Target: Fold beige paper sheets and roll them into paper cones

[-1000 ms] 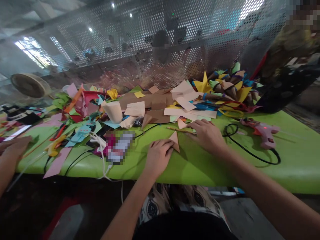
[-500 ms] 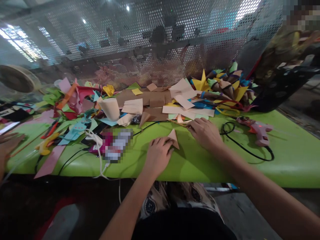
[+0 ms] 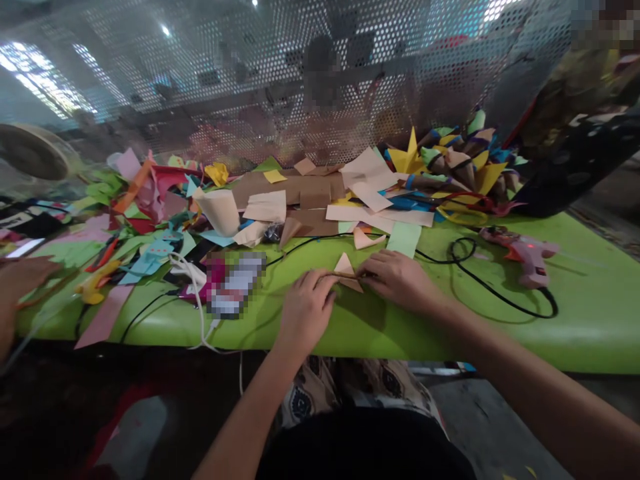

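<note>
Two bare hands meet low in the head view: the left hand and right hand each have fingertips closed on a thin stick. It runs crosswise between them, over the peach paper triangle on the green table. Both hands look about equally near the paper, whose tip points away from the person.

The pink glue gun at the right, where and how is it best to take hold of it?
Grip the glue gun by its handle, probably best from the near side: the handle juts toward the person, black cord trailing from its end.
</note>
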Action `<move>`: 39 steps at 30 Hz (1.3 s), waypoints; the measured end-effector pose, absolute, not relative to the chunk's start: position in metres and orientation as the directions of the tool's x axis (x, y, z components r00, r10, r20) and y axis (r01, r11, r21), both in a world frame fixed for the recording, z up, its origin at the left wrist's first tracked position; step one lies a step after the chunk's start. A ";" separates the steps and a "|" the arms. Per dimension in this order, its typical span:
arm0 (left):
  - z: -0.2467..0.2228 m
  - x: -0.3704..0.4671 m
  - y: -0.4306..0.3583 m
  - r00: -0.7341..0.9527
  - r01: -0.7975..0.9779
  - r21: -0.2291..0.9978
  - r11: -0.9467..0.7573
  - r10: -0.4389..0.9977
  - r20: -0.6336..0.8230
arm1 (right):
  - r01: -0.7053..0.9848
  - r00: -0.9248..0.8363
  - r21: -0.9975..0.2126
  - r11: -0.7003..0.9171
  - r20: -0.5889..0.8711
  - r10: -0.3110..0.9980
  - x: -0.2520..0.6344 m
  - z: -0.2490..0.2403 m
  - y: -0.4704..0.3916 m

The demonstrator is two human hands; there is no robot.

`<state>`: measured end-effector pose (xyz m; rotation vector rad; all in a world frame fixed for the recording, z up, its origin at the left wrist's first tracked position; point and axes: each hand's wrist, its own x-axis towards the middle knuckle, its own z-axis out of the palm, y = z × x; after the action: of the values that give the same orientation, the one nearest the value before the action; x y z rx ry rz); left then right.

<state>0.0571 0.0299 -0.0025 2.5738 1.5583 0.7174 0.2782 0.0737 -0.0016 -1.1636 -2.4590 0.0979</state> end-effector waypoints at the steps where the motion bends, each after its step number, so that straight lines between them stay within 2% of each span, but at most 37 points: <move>1: -0.001 0.058 0.032 0.406 0.825 0.251 -0.507 0.839 0.363 | 0.721 -0.568 -0.236 0.651 0.337 0.751 0.279 -0.001 0.074; 5: 0.000 0.065 0.044 0.494 0.809 0.184 -0.559 0.815 0.304 | 0.716 -0.570 -0.249 0.652 0.331 0.752 0.278 0.002 0.073; 13: 0.004 0.077 0.047 0.484 0.843 0.110 -0.527 0.831 0.274 | 0.678 -0.608 -0.249 0.692 0.339 0.718 0.284 0.009 0.059; 16: 0.004 0.077 0.046 0.490 0.840 0.103 -0.533 0.826 0.278 | 0.683 -0.630 -0.193 0.704 0.332 0.702 0.286 0.008 0.057; 22: 0.004 0.077 0.046 0.514 0.827 0.107 -0.551 0.820 0.251 | 0.665 -0.702 0.002 0.747 0.342 0.624 0.285 0.007 0.056; 27: 0.002 0.078 0.044 0.497 0.835 0.126 -0.536 0.832 0.246 | 0.680 -0.699 0.059 0.731 0.351 0.622 0.281 0.005 0.053; 39: -0.002 0.085 0.046 0.396 0.870 0.198 -0.451 0.880 0.263 | 0.849 -0.475 -0.054 0.526 0.358 0.803 0.267 0.001 0.059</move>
<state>0.0854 0.0457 -0.0018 2.6003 1.6311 0.5184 0.2671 0.0593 0.0014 -1.3687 -2.4302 -0.1866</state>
